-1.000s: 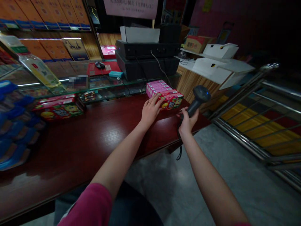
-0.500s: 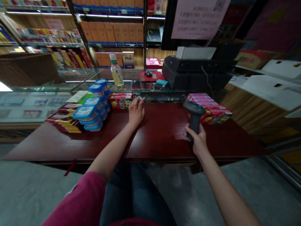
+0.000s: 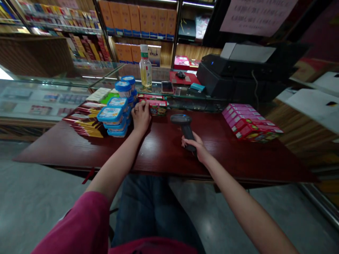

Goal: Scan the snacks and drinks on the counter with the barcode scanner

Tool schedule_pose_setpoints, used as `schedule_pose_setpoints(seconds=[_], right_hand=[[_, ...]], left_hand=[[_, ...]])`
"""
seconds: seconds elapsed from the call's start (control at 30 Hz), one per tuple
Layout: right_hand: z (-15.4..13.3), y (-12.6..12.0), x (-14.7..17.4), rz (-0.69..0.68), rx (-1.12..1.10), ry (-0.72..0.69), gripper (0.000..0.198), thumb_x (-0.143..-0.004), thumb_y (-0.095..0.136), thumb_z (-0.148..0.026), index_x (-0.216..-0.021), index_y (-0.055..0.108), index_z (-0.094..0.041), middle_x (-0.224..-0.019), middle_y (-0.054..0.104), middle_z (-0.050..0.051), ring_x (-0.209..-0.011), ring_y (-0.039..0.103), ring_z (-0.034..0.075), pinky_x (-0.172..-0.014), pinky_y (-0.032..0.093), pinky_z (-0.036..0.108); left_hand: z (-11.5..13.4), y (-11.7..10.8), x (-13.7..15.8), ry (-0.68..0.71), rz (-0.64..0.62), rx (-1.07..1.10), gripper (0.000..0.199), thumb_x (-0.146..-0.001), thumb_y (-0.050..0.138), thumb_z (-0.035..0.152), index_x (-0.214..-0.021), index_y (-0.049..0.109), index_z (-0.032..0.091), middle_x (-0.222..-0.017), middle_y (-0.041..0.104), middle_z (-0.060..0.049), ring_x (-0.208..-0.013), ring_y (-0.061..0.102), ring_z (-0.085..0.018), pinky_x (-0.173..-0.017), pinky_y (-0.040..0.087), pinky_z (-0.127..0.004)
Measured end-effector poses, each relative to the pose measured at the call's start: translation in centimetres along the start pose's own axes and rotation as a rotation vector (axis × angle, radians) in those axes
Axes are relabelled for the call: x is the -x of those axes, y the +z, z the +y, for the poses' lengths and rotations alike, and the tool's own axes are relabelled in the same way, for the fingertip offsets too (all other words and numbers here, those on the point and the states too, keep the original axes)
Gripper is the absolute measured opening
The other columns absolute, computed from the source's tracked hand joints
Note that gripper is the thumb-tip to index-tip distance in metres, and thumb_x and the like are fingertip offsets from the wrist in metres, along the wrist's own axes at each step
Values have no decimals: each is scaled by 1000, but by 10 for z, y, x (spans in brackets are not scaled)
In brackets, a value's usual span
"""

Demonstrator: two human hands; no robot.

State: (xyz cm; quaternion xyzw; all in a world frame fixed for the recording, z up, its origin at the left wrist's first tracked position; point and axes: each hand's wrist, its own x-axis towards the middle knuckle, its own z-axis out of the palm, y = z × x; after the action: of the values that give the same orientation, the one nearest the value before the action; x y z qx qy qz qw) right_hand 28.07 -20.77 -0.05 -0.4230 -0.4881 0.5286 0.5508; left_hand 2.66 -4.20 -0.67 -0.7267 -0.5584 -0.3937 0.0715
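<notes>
My left hand (image 3: 141, 118) is at the left part of a small red snack box (image 3: 158, 107), its fingers bent over the box and partly hiding it. Another red box (image 3: 152, 96) lies just behind. Right beside the hand stand stacked clear tubs (image 3: 112, 114) with blue lids. My right hand (image 3: 196, 145) is wrapped round the handle of a dark barcode scanner (image 3: 185, 124), held over the middle of the table with its head pointing left and away from me.
A row of pink and red boxes (image 3: 250, 123) sits on the right of the dark red table (image 3: 164, 155). Brown-and-yellow packets (image 3: 88, 121) lie at the left. Behind, a drink bottle (image 3: 145, 68) stands on the glass counter, with a black cash-register unit (image 3: 238, 79) to the right.
My left hand has moved left onto the red box, which seems shifted slightly right. My right hand has brought the scanner left, from beside the pink boxes to mid-table. The view has turned.
</notes>
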Motion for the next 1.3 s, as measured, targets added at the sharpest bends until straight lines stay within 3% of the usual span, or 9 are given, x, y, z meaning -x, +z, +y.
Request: schedule_pose_setpoints(seconds=[0.17, 0.3, 0.57, 0.77, 1.03, 1.3], right_hand=[[3, -9, 11, -17, -88, 28, 34, -78, 83, -38, -100, 62, -25, -76, 59, -5, -52, 57, 14, -48, 47, 31], [4, -7, 16, 72, -55, -19, 31, -80, 83, -41, -96, 60, -27, -69, 55, -6, -46, 49, 12, -39, 37, 27], [-1, -5, 22, 185, -36, -85, 30, -81, 82, -39, -92, 57, -28, -79, 58, -4, -45, 46, 9, -37, 31, 25], [2, -5, 20, 154, -4, -38, 35, -79, 84, -44, -92, 56, -28, -68, 53, -7, -42, 45, 9, -37, 29, 24], [9, -5, 19, 189, 44, -92, 34, -82, 84, -42, -96, 57, -28, -80, 61, -4, -41, 48, 8, -35, 27, 25], [6, -3, 20, 189, 53, -87, 33, -81, 85, -43, -92, 58, -27, -71, 56, -5, -41, 47, 9, -35, 27, 25]], left_hand=[[-17, -2, -7, 112, 18, 126, 49, -91, 63, 13, -139, 64, 24, -165, 48, -16, -163, 31, -38, -126, 39, -61], [-21, 3, -10, 189, -64, 204, 55, -90, 63, 11, -144, 59, 21, -162, 51, -16, -159, 37, -35, -129, 37, -59], [7, -7, 3, 199, -120, 144, 51, -95, 68, 21, -146, 65, 26, -142, 64, -15, -135, 52, -39, -115, 43, -60], [13, -8, 6, 223, -145, 135, 50, -98, 69, 26, -148, 64, 28, -139, 66, -15, -136, 52, -39, -113, 41, -59], [15, -6, 8, 244, -136, 110, 50, -98, 70, 28, -147, 64, 28, -139, 68, -13, -134, 54, -39, -109, 42, -56], [13, -7, 7, 253, -127, 114, 49, -98, 71, 29, -146, 66, 27, -137, 70, -13, -129, 57, -37, -108, 45, -54]])
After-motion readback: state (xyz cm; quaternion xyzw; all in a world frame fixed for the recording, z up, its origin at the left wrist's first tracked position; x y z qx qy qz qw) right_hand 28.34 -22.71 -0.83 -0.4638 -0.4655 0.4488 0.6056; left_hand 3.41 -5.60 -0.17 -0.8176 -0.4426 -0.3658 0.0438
